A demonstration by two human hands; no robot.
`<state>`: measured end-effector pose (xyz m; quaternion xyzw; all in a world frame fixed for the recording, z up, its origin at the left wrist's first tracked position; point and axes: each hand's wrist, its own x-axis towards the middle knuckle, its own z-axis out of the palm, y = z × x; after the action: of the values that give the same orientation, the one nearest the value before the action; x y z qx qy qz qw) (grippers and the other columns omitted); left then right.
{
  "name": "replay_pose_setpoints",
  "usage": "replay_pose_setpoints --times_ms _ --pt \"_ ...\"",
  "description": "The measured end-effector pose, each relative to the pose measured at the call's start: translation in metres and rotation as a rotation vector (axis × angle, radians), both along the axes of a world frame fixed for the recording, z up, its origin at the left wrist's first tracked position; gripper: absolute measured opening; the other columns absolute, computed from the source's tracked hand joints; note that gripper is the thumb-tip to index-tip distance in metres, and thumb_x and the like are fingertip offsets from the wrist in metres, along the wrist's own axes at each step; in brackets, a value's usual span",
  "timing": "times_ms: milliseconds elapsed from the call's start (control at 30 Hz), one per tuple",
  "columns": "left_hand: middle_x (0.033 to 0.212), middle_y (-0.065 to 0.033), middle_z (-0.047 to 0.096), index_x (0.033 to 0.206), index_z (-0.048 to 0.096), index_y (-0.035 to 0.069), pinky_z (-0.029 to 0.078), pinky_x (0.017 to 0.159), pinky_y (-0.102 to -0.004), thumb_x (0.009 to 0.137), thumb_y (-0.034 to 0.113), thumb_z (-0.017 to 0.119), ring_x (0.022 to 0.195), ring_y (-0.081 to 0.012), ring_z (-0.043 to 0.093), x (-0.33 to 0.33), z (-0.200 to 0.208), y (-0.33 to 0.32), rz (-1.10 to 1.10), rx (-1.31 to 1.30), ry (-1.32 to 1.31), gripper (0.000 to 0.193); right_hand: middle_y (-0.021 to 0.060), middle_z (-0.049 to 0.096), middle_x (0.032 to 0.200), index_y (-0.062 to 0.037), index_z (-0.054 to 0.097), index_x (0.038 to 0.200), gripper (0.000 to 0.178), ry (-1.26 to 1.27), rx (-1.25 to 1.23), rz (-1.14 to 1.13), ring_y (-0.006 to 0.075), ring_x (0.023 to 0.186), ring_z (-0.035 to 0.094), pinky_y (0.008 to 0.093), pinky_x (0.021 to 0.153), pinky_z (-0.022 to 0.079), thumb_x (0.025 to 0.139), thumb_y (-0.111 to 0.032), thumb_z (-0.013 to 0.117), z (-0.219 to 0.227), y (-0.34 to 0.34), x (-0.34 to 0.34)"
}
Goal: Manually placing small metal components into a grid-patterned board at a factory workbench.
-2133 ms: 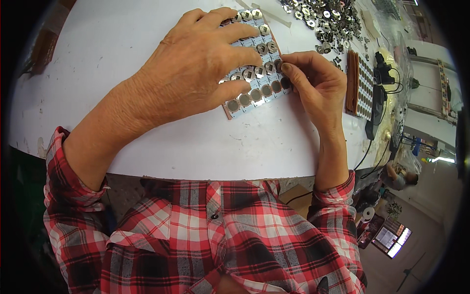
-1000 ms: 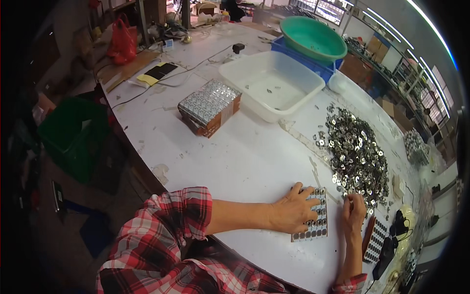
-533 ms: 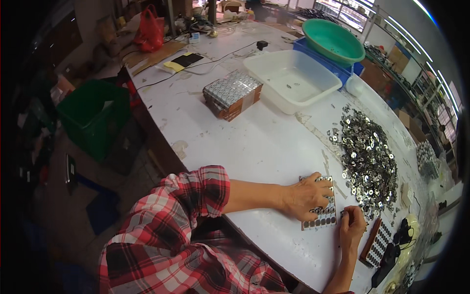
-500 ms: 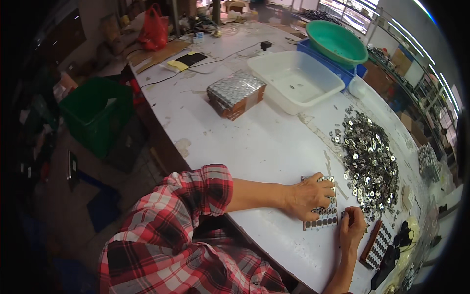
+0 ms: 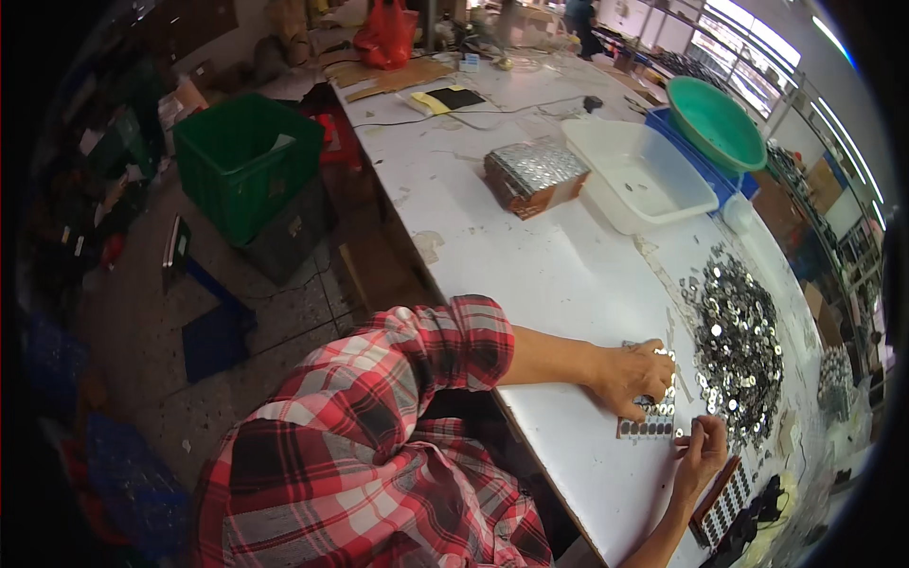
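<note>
My left hand (image 5: 632, 379) rests over a flat board (image 5: 646, 430) with rows of round dark spots and shiny ring-shaped pieces. Its fingers are bent and apart, with their tips down on the board; the palm hides much of it. Just right of the board's near corner, my right hand (image 5: 703, 452) is closed in a pinch. A small shiny metal ring (image 5: 679, 434) shows at its fingertips. Beyond the right hand spreads a heap of small ring-shaped metal pieces (image 5: 740, 346).
A second dotted board (image 5: 725, 500) with a brown edge lies right of my right forearm, beside black items. Farther back are a foil-topped block (image 5: 536, 176), a white basin (image 5: 639, 189) and a green bowl (image 5: 717, 123) on a blue crate. A green bin (image 5: 246, 166) stands left of the table.
The whole view has shifted, so the table things appear farther right. My left fingers look more curled over the board, and my right hand is closer to the board's near corner.
</note>
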<state>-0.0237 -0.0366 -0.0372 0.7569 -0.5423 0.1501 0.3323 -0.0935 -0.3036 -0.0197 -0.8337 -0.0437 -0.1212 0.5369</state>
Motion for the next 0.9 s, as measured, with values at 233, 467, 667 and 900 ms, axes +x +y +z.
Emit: replay_pose_setpoints --times_ms 233,467,667,900 --pt "0.088 -0.0052 0.066 0.072 0.069 0.012 0.036 0.098 -0.0459 0.069 0.035 0.079 0.102 -0.0230 0.061 0.008 -0.008 -0.011 0.014 -0.053 -0.052 0.025 0.0012 0.062 0.083 -0.0086 0.055 0.104 0.008 0.096 0.106 -0.108 0.0059 0.059 0.055 0.0187 0.048 0.039 0.108 -0.013 0.050 -0.008 -0.004 0.008" --pt "0.089 -0.0051 0.067 0.076 0.072 0.012 0.036 0.099 -0.0450 0.070 0.038 0.080 0.104 -0.0236 0.061 0.013 -0.018 -0.012 0.028 -0.095 -0.030 0.028 -0.0007 0.063 0.091 -0.0082 0.059 0.103 0.006 -0.161 -0.029 -0.210 0.0081 0.071 0.059 0.0194 0.055 0.047 0.106 -0.011 0.055 -0.015 -0.026 0.018" --pt "0.091 -0.0057 0.068 0.080 0.074 0.012 0.039 0.099 -0.0440 0.071 0.041 0.079 0.102 -0.0260 0.062 0.012 -0.018 -0.014 0.019 -0.089 -0.013 0.031 0.0027 0.061 0.090 -0.0056 0.058 0.103 0.005 -0.048 0.229 -0.016 0.0132 0.077 0.065 0.0251 0.061 0.055 0.105 -0.010 0.057 -0.023 -0.022 0.020" --pt "0.109 -0.0034 0.071 0.096 0.076 0.014 0.034 0.104 -0.0484 0.065 0.037 0.076 0.115 -0.0213 0.060 0.014 -0.014 -0.001 0.087 -0.006 0.023 0.039 0.0020 0.064 0.093 -0.0028 0.067 0.103 0.008 -0.156 0.135 -0.137 0.0112 0.074 0.062 0.0247 0.058 0.053 0.102 -0.010 0.063 -0.013 -0.018 0.019"
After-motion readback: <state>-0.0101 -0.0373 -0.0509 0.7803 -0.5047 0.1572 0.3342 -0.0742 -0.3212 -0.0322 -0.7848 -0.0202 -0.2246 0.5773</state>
